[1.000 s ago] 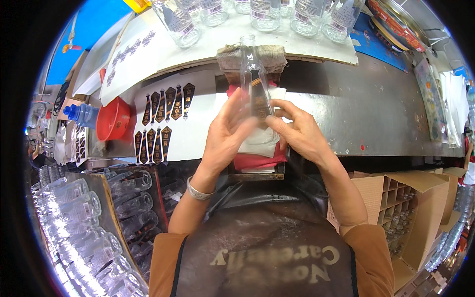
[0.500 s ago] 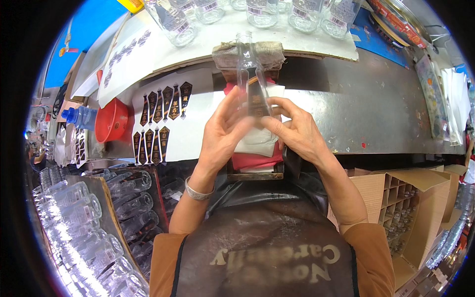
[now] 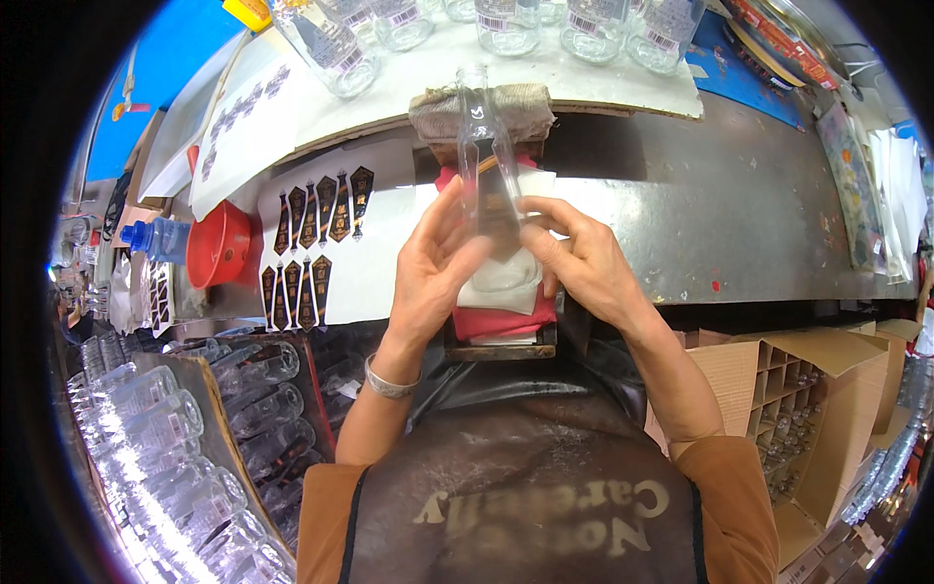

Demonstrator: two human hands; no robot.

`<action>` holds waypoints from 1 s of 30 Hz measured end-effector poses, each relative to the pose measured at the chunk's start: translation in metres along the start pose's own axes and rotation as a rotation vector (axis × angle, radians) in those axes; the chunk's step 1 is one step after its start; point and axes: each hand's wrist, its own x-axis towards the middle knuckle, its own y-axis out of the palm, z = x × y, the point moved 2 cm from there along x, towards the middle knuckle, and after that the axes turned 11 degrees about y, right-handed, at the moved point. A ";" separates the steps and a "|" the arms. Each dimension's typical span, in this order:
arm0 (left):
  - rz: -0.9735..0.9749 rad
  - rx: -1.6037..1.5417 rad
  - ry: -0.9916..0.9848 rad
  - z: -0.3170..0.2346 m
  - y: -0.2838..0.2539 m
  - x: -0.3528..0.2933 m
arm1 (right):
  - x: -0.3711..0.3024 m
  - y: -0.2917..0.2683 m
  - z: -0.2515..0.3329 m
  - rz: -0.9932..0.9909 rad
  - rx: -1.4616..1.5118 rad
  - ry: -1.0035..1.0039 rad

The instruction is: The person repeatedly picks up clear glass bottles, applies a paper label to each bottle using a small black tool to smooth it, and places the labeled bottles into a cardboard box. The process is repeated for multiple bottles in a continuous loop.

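Biggest thing here's the metal surface [image 3: 700,195], its near edge partly hidden by arms & apron. Carton [image 3: 837,419] on the R, flaps up; small glassy items in its dividers, too tiny to ID. White board [image 3: 642,92] up top carries upright clear bottles [image 3: 506,34], tops mostly cut off. White sheet [image 3: 375,282] on the L w/ dark tie-shaped labels [image 3: 325,209], print too small to make out. Held-up bottle [image 3: 475,122] lies between both hands, neck over the cloth roll [image 3: 530,112], base faint against pale cloth. L hand [image 3: 433,253]: fingers curved at the bottle's L side, blurry; can't tell if the grip's closed. R hand [image 3: 589,258]: thumb & index at its R edge, other fingers partly hidden; can't tell how firm or closed that grip is. Smallest: dark label [image 3: 498,200] on the bottle, lower end blurred.
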 end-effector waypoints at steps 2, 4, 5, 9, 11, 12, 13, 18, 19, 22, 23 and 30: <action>-0.005 0.007 0.003 0.001 -0.001 -0.001 | 0.001 -0.006 -0.001 0.078 0.079 0.075; -0.001 0.011 0.011 0.000 0.001 0.000 | 0.002 -0.014 -0.003 0.097 0.179 0.140; 0.000 0.046 0.023 -0.001 0.000 0.000 | 0.003 -0.016 -0.008 0.081 0.239 0.170; 0.039 0.314 0.239 -0.012 -0.004 0.014 | 0.017 -0.037 -0.049 -0.145 0.629 0.214; 0.081 0.586 0.403 -0.023 -0.001 0.024 | 0.020 -0.042 -0.070 -0.253 0.830 0.270; 0.101 0.680 0.437 -0.029 0.002 0.027 | 0.020 -0.042 -0.075 -0.288 0.884 0.302; 0.122 0.774 0.471 -0.034 0.006 0.030 | 0.021 -0.037 -0.079 -0.293 0.956 0.315; 0.155 0.899 0.498 -0.033 0.010 0.035 | 0.012 -0.032 -0.082 -0.221 0.834 0.289; 0.154 0.902 0.501 -0.032 0.010 0.035 | 0.011 -0.032 -0.081 -0.208 0.825 0.272; 0.151 0.911 0.512 -0.031 0.010 0.036 | 0.007 -0.032 -0.071 -0.218 0.830 0.198; 0.150 0.914 0.517 -0.031 0.010 0.036 | 0.007 -0.033 -0.071 -0.204 0.835 0.190; 0.159 0.926 0.531 -0.030 0.010 0.036 | 0.011 -0.035 -0.041 -0.099 0.786 0.006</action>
